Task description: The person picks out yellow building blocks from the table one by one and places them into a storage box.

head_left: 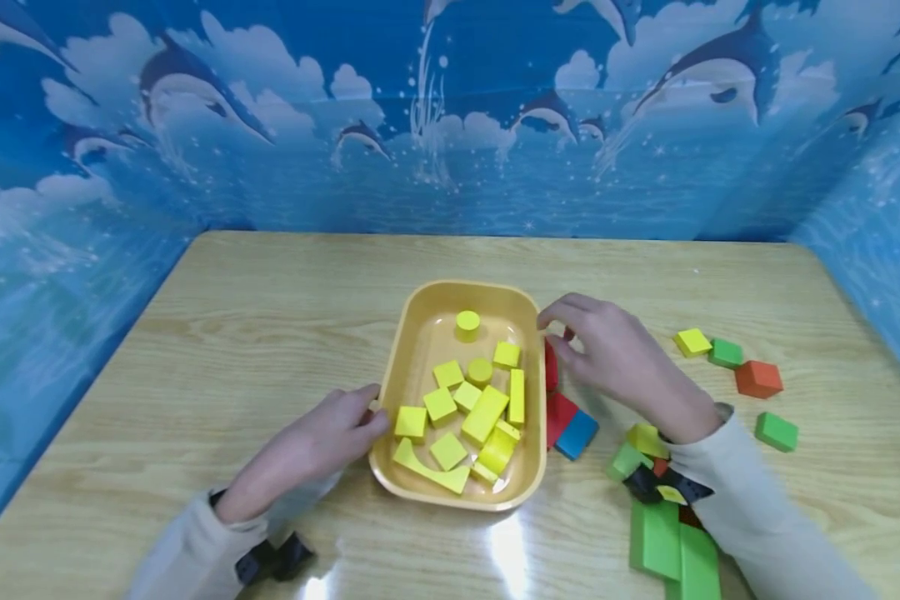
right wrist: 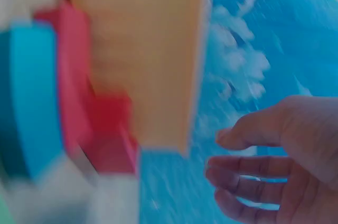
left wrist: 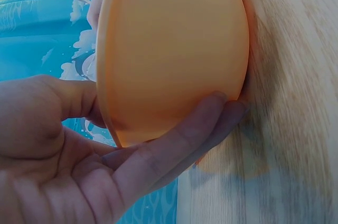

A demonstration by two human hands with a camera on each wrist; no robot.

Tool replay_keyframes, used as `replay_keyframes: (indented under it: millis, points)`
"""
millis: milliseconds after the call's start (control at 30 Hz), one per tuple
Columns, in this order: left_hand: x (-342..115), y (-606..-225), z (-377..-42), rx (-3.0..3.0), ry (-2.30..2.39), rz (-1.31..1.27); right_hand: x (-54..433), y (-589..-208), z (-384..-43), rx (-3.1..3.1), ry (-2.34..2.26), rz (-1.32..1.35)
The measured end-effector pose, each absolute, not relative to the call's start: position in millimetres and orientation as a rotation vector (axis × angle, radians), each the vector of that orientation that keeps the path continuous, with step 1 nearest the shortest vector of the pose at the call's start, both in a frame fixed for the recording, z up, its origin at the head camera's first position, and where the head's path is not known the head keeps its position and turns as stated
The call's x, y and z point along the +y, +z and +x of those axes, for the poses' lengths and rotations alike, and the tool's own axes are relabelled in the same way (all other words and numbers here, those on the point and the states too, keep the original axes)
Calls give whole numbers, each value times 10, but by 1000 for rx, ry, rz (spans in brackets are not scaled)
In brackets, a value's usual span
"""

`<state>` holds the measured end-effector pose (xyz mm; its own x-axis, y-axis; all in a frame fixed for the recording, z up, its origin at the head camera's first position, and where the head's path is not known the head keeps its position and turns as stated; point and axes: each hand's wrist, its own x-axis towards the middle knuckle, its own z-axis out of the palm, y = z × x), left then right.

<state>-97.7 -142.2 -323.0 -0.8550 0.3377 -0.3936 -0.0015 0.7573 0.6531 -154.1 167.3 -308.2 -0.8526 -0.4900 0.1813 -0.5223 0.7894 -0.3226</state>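
Note:
A tan plastic tray (head_left: 429,293) stands on the table with several yellow blocks in it, among them a cylinder (head_left: 467,325), a rectangular block (head_left: 485,415) and a curved block (head_left: 429,469). My left hand (head_left: 322,446) holds the tray's left side. In the left wrist view its thumb is at the rim and its fingers (left wrist: 174,145) lie along the outer wall. My right hand (head_left: 607,354) is beside the upper right rim, fingers bent loosely with nothing between them. The right wrist view shows that hand (right wrist: 264,166) apart from the tray wall (right wrist: 153,60).
Against the tray's right side lie red blocks (head_left: 559,417) and a blue block (head_left: 576,435). Green blocks (head_left: 655,537) and a yellow one (head_left: 647,439) lie under the right forearm. Farther right are a red block (head_left: 759,379) and a green block (head_left: 777,432). A dolphin-print curtain (head_left: 450,167) borders the table.

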Motion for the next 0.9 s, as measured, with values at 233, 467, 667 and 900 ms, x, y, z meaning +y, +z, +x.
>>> replay_keyframes:
  millis: [233,467,667,900]
  points:
    - [-1420,-3217,-980,2446,907,239,2186,-2882,-1661,-3115,435,572]
    - [-1444,-3217,-970,2461,908,279,2533,-2901,-1807,-3396,347,349]
    - [-1448,-3227,-968,2479,898,293,2633,-2990,-1856,-3544,346,275]
    - [-1441,-3222,-975,2477,902,302,2713,-3079,-1897,-3576,272,116]
